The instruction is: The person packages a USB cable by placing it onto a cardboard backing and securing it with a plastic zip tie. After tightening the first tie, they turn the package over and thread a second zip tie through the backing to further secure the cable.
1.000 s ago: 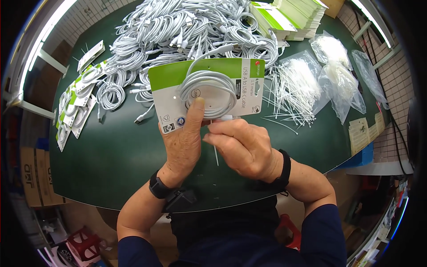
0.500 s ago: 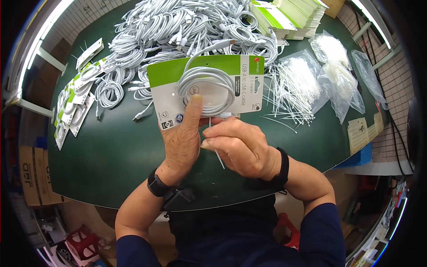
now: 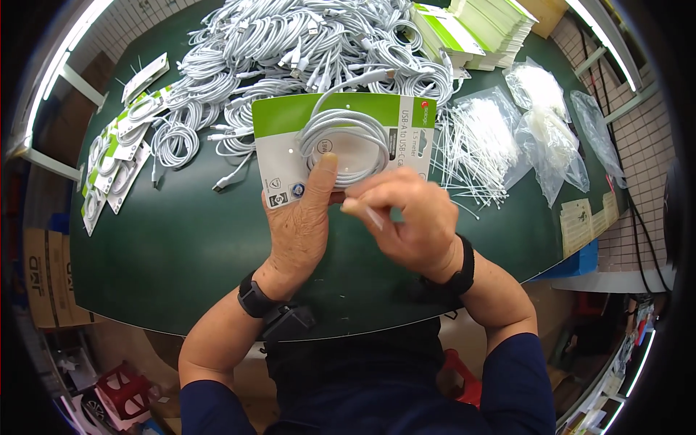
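My left hand (image 3: 299,228) grips a green-and-white packaging card (image 3: 274,159), its thumb pressing a coiled light-grey USB cable (image 3: 348,119) flat against the front. One plug end (image 3: 375,77) of that cable sticks up past the card's top edge. Beside the card's lower edge, my right hand (image 3: 417,217) pinches a thin white cable tie (image 3: 374,217) between thumb and fingers. The right hand is slightly blurred and covers the card's lower right part. Behind the card, the left fingers are hidden.
A large heap of grey cables (image 3: 283,51) covers the far part of the green table (image 3: 181,254). Loose cable ties (image 3: 482,141) and plastic bags (image 3: 554,145) lie at right, below stacked cards (image 3: 500,32). Cards carrying cables (image 3: 116,170) overlap at left.
My right hand has moved slightly right and tilted, turning the cable tie's visible end up toward me. The card has shifted a little right in the view, still in my left hand.
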`<state>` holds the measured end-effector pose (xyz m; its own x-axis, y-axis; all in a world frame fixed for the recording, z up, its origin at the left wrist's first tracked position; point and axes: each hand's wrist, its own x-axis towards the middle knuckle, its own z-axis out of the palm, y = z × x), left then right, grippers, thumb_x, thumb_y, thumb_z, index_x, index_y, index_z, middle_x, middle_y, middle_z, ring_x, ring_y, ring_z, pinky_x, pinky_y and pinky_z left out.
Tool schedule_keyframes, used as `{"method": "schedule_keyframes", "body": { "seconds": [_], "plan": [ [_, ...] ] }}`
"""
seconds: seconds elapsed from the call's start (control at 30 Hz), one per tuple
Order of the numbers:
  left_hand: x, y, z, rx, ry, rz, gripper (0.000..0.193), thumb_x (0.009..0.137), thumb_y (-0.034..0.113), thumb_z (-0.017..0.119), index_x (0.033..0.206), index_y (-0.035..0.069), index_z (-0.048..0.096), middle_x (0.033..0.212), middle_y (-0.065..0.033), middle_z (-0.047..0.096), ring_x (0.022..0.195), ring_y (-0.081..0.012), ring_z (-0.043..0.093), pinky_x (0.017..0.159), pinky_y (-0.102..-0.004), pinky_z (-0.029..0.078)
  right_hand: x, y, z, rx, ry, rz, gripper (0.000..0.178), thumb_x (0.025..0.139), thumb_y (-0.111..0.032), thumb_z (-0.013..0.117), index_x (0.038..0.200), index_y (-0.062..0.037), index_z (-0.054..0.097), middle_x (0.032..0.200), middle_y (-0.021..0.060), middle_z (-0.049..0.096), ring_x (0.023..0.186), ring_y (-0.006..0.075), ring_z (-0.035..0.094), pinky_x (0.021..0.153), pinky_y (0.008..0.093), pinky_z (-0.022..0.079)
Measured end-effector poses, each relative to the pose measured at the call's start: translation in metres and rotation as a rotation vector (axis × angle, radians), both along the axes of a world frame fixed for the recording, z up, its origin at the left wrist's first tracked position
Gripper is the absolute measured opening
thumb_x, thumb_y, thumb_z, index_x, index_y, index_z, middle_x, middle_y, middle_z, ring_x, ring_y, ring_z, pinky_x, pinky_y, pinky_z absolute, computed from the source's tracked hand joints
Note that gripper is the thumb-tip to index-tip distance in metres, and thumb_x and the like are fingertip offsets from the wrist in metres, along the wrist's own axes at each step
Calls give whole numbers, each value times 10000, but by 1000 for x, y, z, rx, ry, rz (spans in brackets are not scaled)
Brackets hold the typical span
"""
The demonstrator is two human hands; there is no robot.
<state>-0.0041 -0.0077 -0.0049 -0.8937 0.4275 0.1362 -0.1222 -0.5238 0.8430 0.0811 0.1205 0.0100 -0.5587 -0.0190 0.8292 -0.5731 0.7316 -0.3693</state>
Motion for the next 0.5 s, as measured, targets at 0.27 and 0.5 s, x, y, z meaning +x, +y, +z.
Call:
{"method": "schedule_keyframes", "body": {
  "seconds": [0.27,0.5],
  "plan": [
    [8,0,-3,-30,-6,-87,302,1029,117,683,1288,-27,623,1139,-117,720,899,-174,734,630,-290,649,-4,11,6,-143,-65,-146,249,802,26,863,984,-16,698,873,104,738,697,186,669,577,268,517],
    [2,1,-1,-43,-47,-98,290,1025,110,685,1273,-34,640,1128,-111,725,885,-169,734,622,-286,644,-11,17,8,93,29,-226,237,814,55,828,1023,-7,736,880,107,730,702,218,634,592,303,493]
  ]
}}
